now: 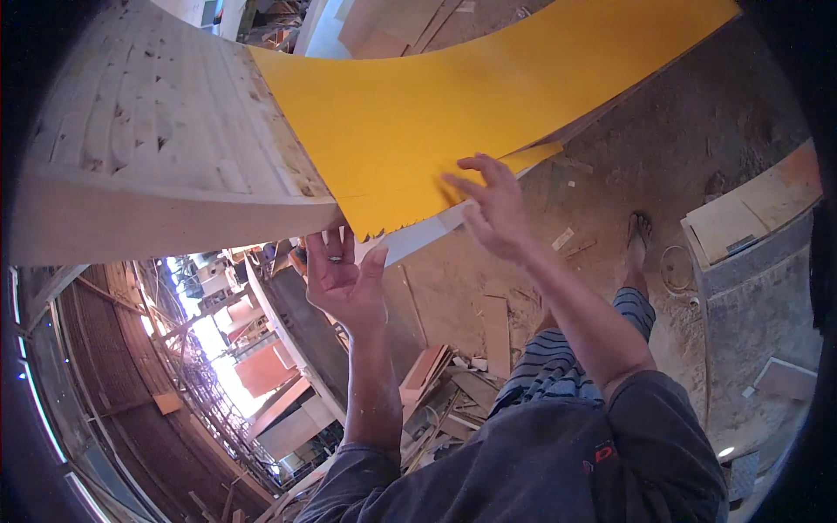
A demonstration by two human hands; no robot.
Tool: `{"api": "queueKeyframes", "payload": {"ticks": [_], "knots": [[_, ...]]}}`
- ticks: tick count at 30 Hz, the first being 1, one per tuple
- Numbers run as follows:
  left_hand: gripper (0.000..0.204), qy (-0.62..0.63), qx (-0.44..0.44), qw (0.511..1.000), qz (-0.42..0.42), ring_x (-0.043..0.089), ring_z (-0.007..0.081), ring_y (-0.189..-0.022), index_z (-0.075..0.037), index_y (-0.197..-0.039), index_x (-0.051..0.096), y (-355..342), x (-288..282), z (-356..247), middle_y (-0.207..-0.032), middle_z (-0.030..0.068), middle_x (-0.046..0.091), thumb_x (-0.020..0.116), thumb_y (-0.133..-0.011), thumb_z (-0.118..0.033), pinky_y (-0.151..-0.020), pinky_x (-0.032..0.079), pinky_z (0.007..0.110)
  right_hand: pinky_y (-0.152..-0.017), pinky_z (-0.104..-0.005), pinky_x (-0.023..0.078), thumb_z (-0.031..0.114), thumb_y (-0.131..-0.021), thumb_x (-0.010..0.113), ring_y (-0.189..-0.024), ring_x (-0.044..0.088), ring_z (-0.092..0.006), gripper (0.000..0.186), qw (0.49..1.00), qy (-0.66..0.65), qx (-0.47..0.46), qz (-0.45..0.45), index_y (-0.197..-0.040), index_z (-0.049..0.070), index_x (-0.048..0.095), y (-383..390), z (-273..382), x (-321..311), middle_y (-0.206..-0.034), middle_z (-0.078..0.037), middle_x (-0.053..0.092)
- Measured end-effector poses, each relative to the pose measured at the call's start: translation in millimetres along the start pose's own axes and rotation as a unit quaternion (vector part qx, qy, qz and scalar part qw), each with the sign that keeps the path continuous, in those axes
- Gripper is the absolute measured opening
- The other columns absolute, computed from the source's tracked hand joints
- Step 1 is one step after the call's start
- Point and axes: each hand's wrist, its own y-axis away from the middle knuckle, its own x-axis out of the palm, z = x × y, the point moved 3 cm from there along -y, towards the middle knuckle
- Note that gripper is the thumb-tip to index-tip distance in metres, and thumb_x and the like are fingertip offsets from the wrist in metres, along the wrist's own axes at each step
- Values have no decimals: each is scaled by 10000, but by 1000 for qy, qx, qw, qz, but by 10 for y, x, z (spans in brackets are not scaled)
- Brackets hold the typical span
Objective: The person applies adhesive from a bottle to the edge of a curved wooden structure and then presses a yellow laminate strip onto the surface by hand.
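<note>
A yellow sheet (418,131) stretches across the upper middle toward the far right, and its near edge is ragged and chipped. Its left end meets the corner of a pale wooden panel (192,139) with dark marks on its face. Palm upward, my left hand (349,292) is below that corner; its fingers reach up at the panel's edge and their tips are partly hidden. The thumb stands apart, near the ragged edge. My right hand (497,209) hovers at the sheet's near edge, fingers spread and slightly blurred, with nothing in it. Near it, a narrow yellow strip (536,157) sticks out.
Wood offcuts (458,392) lie on the dusty floor by my legs. A bench-like block (750,270) with boards on top stands at the right. Stacked boards (283,401) and a ribbed brown wall (113,349) are at the lower left.
</note>
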Motion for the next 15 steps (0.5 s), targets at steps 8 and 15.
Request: {"api": "queueKeyframes", "payload": {"ticks": [8, 15], "knots": [[611, -57, -121, 990, 44, 634, 189, -1205, 15, -1303, 593, 244, 218, 698, -1272, 109, 668, 876, -764, 60, -1075, 505, 369, -1140, -651, 321, 189, -833, 767, -1409, 452, -313, 576, 995, 93, -14, 21, -1389, 203, 620, 65, 13, 82, -1425, -31, 582], [504, -78, -125, 988, 55, 690, 186, -1080, 39, -1222, 633, 190, 419, 743, -1178, 112, 706, 864, -776, 78, -948, 570, 327, -1125, -623, 357, 154, -853, 772, -1355, 518, -289, 493, 990, 127, -35, -47, -1329, 207, 658, 21, -133, 200, -1326, 7, 652]]}}
